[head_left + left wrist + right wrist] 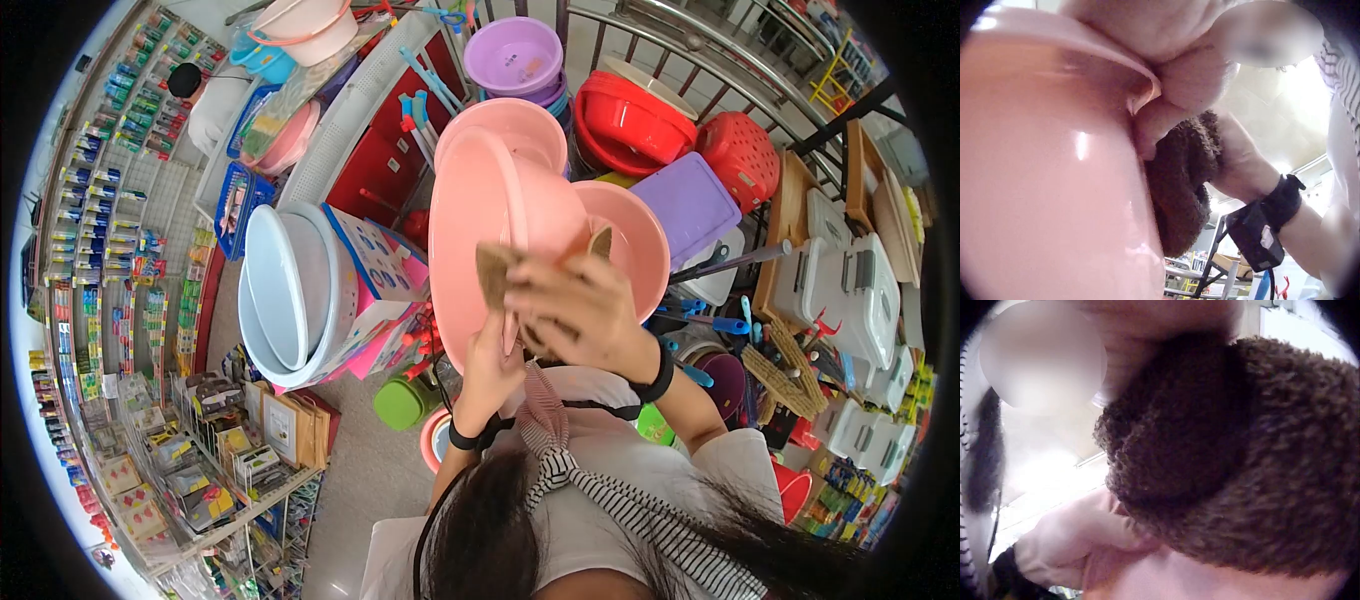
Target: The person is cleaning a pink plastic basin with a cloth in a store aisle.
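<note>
Nubbly brown cloth (1241, 456) clutched in right hand (580, 305), seemingly against glossy pink basin (470, 200); left hand (490, 365) gripping rim

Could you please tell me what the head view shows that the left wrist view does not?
Only the head view shows the shop around: a purple basin, a red basket, stacked pale tubs and racks of goods. Only the left wrist view shows, close up, the left hand curled round the rim of the pink basin and the shaggy pile of the brown cloth. Both show that basin, the cloth against it and the right hand holding the cloth.
</note>
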### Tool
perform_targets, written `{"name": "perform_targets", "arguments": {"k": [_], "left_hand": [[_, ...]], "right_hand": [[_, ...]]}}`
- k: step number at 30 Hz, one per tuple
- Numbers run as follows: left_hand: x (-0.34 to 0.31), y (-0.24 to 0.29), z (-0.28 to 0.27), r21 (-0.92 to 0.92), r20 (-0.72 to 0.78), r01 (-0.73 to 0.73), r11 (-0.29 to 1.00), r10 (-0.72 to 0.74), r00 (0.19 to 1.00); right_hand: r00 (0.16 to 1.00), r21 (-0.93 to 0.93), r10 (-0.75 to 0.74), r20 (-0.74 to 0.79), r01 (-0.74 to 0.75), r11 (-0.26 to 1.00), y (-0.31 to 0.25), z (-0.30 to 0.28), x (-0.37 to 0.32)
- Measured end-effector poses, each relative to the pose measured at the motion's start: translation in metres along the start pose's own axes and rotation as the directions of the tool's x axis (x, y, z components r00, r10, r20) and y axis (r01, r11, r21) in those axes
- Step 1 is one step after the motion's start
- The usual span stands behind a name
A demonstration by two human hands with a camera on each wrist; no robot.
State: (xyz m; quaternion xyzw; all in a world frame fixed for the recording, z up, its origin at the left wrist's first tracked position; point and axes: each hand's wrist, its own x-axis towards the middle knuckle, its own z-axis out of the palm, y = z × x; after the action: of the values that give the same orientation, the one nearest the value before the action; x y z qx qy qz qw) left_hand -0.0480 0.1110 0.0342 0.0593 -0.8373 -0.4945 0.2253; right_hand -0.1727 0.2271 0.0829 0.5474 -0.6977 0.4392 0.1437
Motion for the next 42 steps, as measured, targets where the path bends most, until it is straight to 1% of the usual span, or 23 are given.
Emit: {"name": "perform_targets", "arguments": {"k": [2,4,6,9,12,14,16,18,20,21,22,24,25,27,29,31,32,34,35,37,38,39,42], "left_hand": [[0.002,0.007,0.001,-0.044,-0.013,0.190,0.981,-0.190,0.982],[0.001,0.012,0.001,-0.014,0.023,0.196,0.981,-0.195,0.980],[-0.001,0.008,0.004,-0.029,0.000,0.204,0.979,-0.204,0.979],[-0.013,-0.009,-0.003,0.009,0.080,0.267,0.964,-0.267,0.960],[-0.008,-0.004,0.000,-0.037,-0.001,0.158,0.987,-0.158,0.987],[-0.004,0.006,0.000,-0.050,0.029,0.243,0.969,-0.242,0.970],[-0.007,0.007,0.003,0.005,0.068,0.248,0.969,-0.248,0.966],[-0.008,0.007,-0.001,0.023,0.105,0.295,0.955,-0.296,0.949],[-0.004,0.004,-0.005,-0.090,0.008,0.189,0.978,-0.189,0.982],[-0.003,0.009,-0.007,-0.187,0.045,0.339,0.922,-0.337,0.940],[-0.001,0.008,-0.007,-0.191,0.048,0.343,0.920,-0.340,0.939],[0.002,0.003,-0.006,-0.041,-0.013,0.144,0.989,-0.145,0.989],[0.003,0.007,-0.007,-0.012,-0.013,0.188,0.982,-0.188,0.982],[0.001,0.003,-0.007,-0.023,-0.047,0.167,0.986,-0.168,0.985],[-0.001,0.001,-0.009,-0.035,-0.082,0.148,0.988,-0.151,0.985],[-0.001,0.000,-0.013,-0.058,-0.035,0.231,0.971,-0.233,0.972],[0.000,-0.001,-0.013,-0.062,-0.032,0.230,0.971,-0.233,0.972],[0.002,-0.002,-0.014,-0.074,-0.101,0.180,0.981,-0.187,0.977],[0.002,-0.002,-0.014,-0.073,-0.101,0.180,0.981,-0.187,0.977],[0.001,0.001,-0.016,-0.514,-0.109,0.198,0.834,-0.293,0.950],[0.000,0.002,-0.017,-0.699,-0.091,0.185,0.691,-0.343,0.935],[-0.003,0.000,-0.019,-0.652,-0.039,0.253,0.715,-0.364,0.931],[-0.009,-0.007,-0.012,-0.683,-0.093,0.200,0.703,-0.356,0.930]], "right_hand": [[0.996,0.031,0.083,-0.032,-0.082,0.996,0.011,-0.001,0.012],[0.965,0.012,0.191,-0.177,-0.192,0.981,0.020,0.001,0.017],[0.969,0.019,0.199,-0.145,-0.198,0.980,0.011,-0.001,0.014],[0.997,0.134,0.045,0.059,-0.053,0.990,-0.008,-0.001,0.001],[0.993,0.081,0.097,0.070,-0.103,0.991,0.001,-0.009,0.007],[0.995,0.033,0.101,-0.001,-0.101,0.994,0.022,-0.008,0.019],[0.868,0.058,0.461,-0.184,-0.458,0.887,0.034,-0.003,0.022],[0.878,0.129,0.434,-0.199,-0.416,0.900,0.029,-0.004,0.015],[0.949,0.166,0.309,-0.067,-0.294,0.941,0.010,-0.006,0.004],[0.939,0.211,0.344,-0.001,-0.336,0.918,0.004,-0.002,-0.003],[0.937,0.232,0.347,-0.034,-0.330,0.915,0.002,0.004,-0.007],[0.903,0.250,0.421,-0.091,-0.388,0.887,0.006,0.006,-0.004],[0.903,0.250,0.421,-0.092,-0.388,0.887,0.011,0.009,-0.005],[0.815,0.245,0.531,-0.233,-0.479,0.843,0.021,0.014,-0.004],[0.830,0.207,0.503,-0.240,-0.462,0.862,0.025,0.013,-0.001],[0.865,0.161,0.452,-0.218,-0.425,0.891,0.023,0.013,0.000],[0.900,0.055,0.402,-0.171,-0.398,0.916,0.017,0.012,0.001],[0.970,0.022,0.222,-0.094,-0.221,0.975,0.008,0.013,0.000],[0.970,0.022,0.221,-0.095,-0.220,0.975,0.003,0.014,-0.004],[0.998,0.071,0.009,0.063,-0.013,0.997,-0.005,0.018,-0.013],[0.998,0.071,0.009,0.059,-0.013,0.997,-0.002,0.020,-0.013],[0.999,0.048,0.023,0.046,-0.026,0.999,0.003,0.020,-0.011],[0.987,-0.010,0.149,0.058,-0.148,0.989,0.020,0.013,0.001]]}}
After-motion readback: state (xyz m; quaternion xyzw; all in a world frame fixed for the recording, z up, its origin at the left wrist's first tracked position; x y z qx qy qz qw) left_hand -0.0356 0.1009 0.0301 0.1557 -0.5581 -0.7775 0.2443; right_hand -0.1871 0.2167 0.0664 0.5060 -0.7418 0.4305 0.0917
